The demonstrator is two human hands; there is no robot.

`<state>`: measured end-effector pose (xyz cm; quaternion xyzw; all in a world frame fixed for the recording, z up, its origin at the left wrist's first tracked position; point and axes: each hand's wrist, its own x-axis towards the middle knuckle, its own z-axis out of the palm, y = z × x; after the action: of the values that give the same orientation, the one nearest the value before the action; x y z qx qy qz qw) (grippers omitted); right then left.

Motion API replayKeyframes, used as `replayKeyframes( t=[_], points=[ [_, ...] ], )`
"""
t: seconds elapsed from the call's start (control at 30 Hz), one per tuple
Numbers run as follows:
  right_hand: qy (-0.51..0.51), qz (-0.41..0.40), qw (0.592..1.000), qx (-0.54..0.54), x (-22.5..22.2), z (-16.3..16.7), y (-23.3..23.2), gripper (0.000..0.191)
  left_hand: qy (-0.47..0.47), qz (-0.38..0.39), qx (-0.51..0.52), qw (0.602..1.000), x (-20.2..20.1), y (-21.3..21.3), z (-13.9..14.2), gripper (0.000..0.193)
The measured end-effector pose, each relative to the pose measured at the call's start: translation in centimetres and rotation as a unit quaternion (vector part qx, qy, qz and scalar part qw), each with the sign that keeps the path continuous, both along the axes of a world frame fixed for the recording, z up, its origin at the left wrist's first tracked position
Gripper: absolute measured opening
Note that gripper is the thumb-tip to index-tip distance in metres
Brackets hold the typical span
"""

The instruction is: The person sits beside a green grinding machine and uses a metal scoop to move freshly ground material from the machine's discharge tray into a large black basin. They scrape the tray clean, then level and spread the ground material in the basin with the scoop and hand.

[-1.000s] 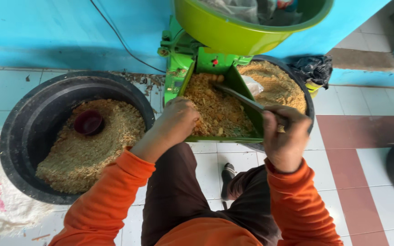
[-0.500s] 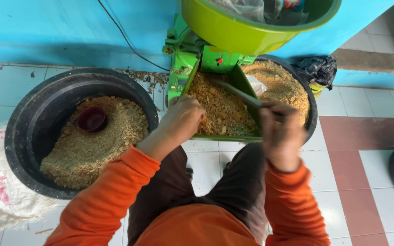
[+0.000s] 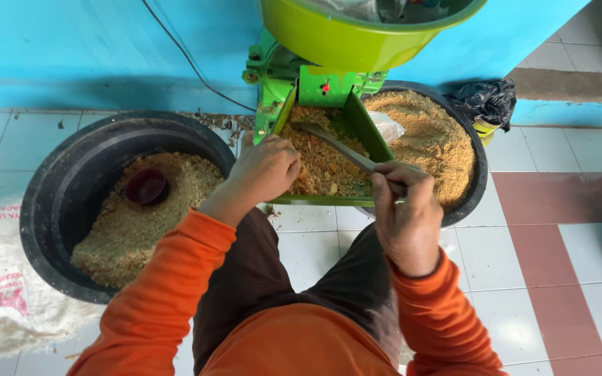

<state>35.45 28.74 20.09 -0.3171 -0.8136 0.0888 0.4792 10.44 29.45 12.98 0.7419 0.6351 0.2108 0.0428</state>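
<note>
Green metal chute: we take the sloped green chute (image 3: 367,132) of the grinding machine as our landmark; it sits under a lime-green hopper bowl (image 3: 343,42) and is heaped with coarse tan ground feed (image 3: 322,163).
Left hand: our left hand (image 3: 266,170) lies at the chute's left edge, fingers curled down onto the feed; we cannot tell whether it grips any of it.
Right hand: our right hand (image 3: 404,212) is at the chute's lower right corner, closed in a fist around the handle of a long metal scraper (image 3: 336,145).
Scraper: its blade runs from the fist up and left across the chute, and its tip lies on the feed near the chute's top.
Right tub: a black tub (image 3: 479,174) stands behind and to the right of the chute, filled nearly to the rim with the same tan feed, with a clear plastic bag (image 3: 387,127) just beside the chute's right wall.
Left tub: a larger black tub (image 3: 57,202) stands to the left of the chute, partly filled with feed, with a small dark red bowl (image 3: 147,186) resting on the pile.
Sleeves: our orange sleeves (image 3: 175,278) reach toward the chute from below.
Floor: a white woven sack (image 3: 1,292) lies far left of the chute, beyond the left tub.
Corner: a crumpled black bag (image 3: 485,101) sits to the right of the chute, past the right tub, against the blue wall (image 3: 71,49).
</note>
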Motion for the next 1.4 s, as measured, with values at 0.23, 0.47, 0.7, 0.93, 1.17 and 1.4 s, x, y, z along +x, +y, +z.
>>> replayKeyframes(
  t=[0.23, 0.47, 0.7, 0.93, 1.17, 1.4],
  points=[
    [-0.020, -0.015, 0.999, 0.041, -1.1, -4.0, 2.0, 0.020, 0.122, -0.080, 0.022, 0.989, -1.6, 0.1, 0.3, 0.029],
    [-0.057, -0.047, 0.996, 0.054, -0.1, -3.6, 3.4, 0.020, 0.202, -0.097, 0.005, 0.975, -1.7, 1.2, 0.4, 0.014],
    [0.051, 0.001, 0.993, -0.105, 8.5, 2.9, -0.8, 0.018, 0.172, -0.106, 0.000, 0.979, -1.6, 6.7, -0.9, 0.020],
    [-0.070, 0.022, 0.996, -0.048, 3.6, 1.6, 0.4, 0.021, 0.076, -0.061, 0.069, 0.993, -0.8, 9.3, -0.6, 0.014],
    [-0.044, 0.020, 0.999, 0.020, 1.6, -0.8, -0.3, 0.023, -0.029, 0.000, 0.037, 0.999, 0.2, 3.2, -0.4, 0.007],
    [-0.035, -0.015, 0.999, -0.008, -0.9, -1.9, -0.7, 0.021, 0.018, 0.018, 0.113, 0.993, 0.7, 0.6, -1.0, 0.023]
  ],
)
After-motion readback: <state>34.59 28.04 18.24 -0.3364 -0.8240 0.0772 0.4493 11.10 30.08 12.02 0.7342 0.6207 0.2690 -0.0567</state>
